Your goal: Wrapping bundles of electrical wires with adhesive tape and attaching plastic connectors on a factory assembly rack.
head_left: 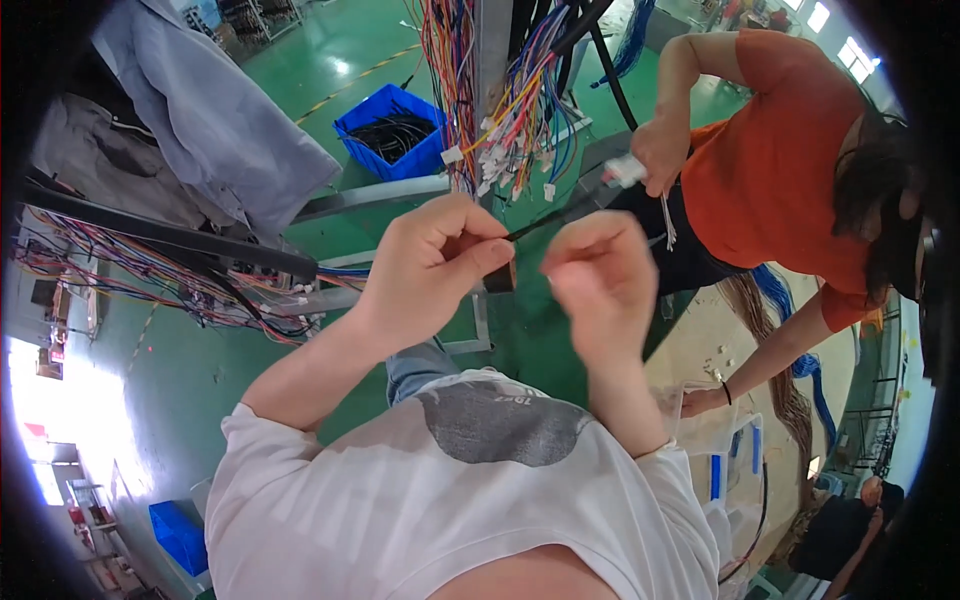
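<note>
My left hand (432, 262) is closed around a small dark brown block-shaped connector (499, 277), pinched between thumb and fingers. A thin black cable (545, 218) runs up and to the right from it toward my right hand (598, 278), whose fingers are curled with the fingertips close to the cable; whether they grip it is hidden. Both hands are raised in front of my white shirt. Bundles of coloured wires with white plugs (505, 130) hang just beyond the hands.
A person in an orange shirt (770, 170) stands at the right, one hand (655, 155) holding a white plug. A blue bin of black cables (395, 130) sits on the green floor. Grey cloth (210, 110) and a wire harness (190, 280) lie at the left.
</note>
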A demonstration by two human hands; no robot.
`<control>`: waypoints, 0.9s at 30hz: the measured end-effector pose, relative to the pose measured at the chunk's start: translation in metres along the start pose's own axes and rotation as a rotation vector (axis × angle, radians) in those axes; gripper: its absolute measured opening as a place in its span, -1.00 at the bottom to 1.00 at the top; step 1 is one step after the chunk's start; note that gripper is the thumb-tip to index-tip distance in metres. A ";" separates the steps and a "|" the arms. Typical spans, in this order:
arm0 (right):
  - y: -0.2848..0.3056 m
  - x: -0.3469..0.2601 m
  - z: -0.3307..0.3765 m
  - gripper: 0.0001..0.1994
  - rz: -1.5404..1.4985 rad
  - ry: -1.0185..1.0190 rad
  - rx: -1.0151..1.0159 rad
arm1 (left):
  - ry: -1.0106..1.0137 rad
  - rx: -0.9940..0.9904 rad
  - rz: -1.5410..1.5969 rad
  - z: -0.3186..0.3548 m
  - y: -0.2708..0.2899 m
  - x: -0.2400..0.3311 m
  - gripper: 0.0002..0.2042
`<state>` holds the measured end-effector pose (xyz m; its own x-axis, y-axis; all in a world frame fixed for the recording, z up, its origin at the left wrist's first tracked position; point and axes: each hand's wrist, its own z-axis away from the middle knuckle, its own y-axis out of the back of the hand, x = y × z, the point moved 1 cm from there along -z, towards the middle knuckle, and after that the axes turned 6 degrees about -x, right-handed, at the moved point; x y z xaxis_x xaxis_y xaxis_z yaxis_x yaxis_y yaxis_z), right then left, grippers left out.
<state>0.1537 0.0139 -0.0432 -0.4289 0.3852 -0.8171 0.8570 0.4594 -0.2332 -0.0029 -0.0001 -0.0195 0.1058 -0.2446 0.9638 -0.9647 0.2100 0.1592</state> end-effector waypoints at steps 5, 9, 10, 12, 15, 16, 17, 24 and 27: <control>-0.026 0.013 0.006 -0.75 0.490 -0.001 -0.065 | -0.033 0.074 0.043 0.001 0.000 -0.005 -0.96; -0.017 0.014 0.002 -0.80 0.284 -0.165 -0.178 | 0.039 0.009 0.090 0.014 0.007 -0.003 -0.96; -0.014 0.013 0.000 -0.85 0.550 -0.025 -0.295 | 0.027 -0.026 0.059 0.019 0.007 -0.002 -0.96; -0.009 0.014 0.001 -0.94 0.804 0.157 -0.381 | -0.007 -0.112 -0.142 0.023 0.011 -0.006 -0.95; 0.002 0.005 0.004 -0.98 0.823 0.098 -0.479 | -0.291 -0.106 -0.316 0.018 0.003 -0.011 -0.91; 0.000 -0.001 0.005 -0.97 0.800 0.044 -0.456 | -0.333 -0.095 -0.350 0.016 -0.001 -0.011 -0.88; -0.002 -0.005 0.004 -0.97 0.833 0.053 -0.451 | -0.303 -0.058 -0.369 0.017 -0.002 -0.012 -0.88; 0.026 0.004 0.008 -0.95 0.610 -0.072 -0.659 | 0.033 -0.474 -0.221 0.014 -0.007 -0.011 -0.75; 0.028 0.009 0.008 -0.88 0.503 0.026 -0.645 | 0.134 -0.553 0.009 0.016 -0.012 -0.008 -0.75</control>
<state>0.1758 0.0238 -0.0616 -0.0504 0.6829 -0.7287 0.6193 0.5938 0.5136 0.0043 -0.0158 -0.0325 0.1627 -0.1261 0.9786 -0.6996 0.6846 0.2045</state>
